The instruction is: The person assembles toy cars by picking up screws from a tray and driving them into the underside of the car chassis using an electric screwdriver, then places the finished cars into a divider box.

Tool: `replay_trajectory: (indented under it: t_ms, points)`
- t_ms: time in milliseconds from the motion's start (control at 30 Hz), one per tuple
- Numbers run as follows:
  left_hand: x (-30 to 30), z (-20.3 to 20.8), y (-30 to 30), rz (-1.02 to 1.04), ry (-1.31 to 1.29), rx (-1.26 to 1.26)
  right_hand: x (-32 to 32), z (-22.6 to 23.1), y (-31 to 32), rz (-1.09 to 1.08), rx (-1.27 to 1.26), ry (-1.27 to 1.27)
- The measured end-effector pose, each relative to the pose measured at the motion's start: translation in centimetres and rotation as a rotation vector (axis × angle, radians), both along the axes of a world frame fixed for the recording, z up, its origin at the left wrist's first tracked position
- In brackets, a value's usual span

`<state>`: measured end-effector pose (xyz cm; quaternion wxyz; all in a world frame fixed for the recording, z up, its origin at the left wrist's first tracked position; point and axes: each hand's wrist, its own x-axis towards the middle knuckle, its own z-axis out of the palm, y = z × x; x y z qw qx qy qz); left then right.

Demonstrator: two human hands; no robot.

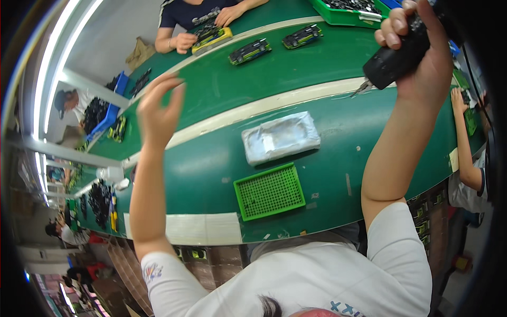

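Observation:
My right hand (422, 68) is raised at the upper right, its fingers wrapped round a black electric screwdriver (396, 58). The thin metal bit points down and left, above the light strip along the bench and touching nothing. On the other side my left hand (161, 111) is lifted over the bench, slightly blurred, with thumb and fingers apart and nothing visible between them. Between my arms lies a block wrapped in whitish plastic (253, 145), with a shallow hollow in its top. Nearer to me sits a small green perforated basket (270, 191) with nothing in it.
Two black-and-yellow toy car chassis (250, 52) lie on the green lane ahead. Across it, a co-worker's hands (185, 42) are at another car on a yellow holder (212, 43). A green bin (346, 18) of parts stands far right; blue bins (108, 113) stand left.

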<state>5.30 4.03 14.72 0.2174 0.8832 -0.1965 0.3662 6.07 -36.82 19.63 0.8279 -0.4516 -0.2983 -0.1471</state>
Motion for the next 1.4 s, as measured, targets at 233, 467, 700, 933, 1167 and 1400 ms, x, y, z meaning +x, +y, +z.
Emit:
replay_trajectory:
  t_ms: [233, 467, 700, 933, 1167, 1400]
  points:
    - [22.3, -8.9, -7.3, -0.110, 0.311, 0.245, -0.3, 1.2, 2.0, -0.427, 0.108, 0.167]
    - [24.7, -11.4, -7.1, 0.050, 0.585, 0.260, 0.8, 0.7, 2.7, -0.518, 0.139, 0.198]
    - [15.8, -8.2, -8.0, -0.133, 0.463, 0.049, 2.5, -3.0, -0.6, -0.567, 0.099, 0.289]
    - [-2.1, -5.9, -10.1, -0.381, 0.547, 0.003, 2.9, -5.8, -4.1, -0.561, 0.061, 0.278]
    - [-4.9, -8.5, -10.8, -0.272, 0.474, 0.144, -1.6, -0.4, 5.3, -0.613, 0.012, 0.200]
    - [-3.8, -10.8, -10.0, -0.408, 0.419, 0.107, -4.1, -0.1, 9.6, -0.642, -0.154, 0.154]
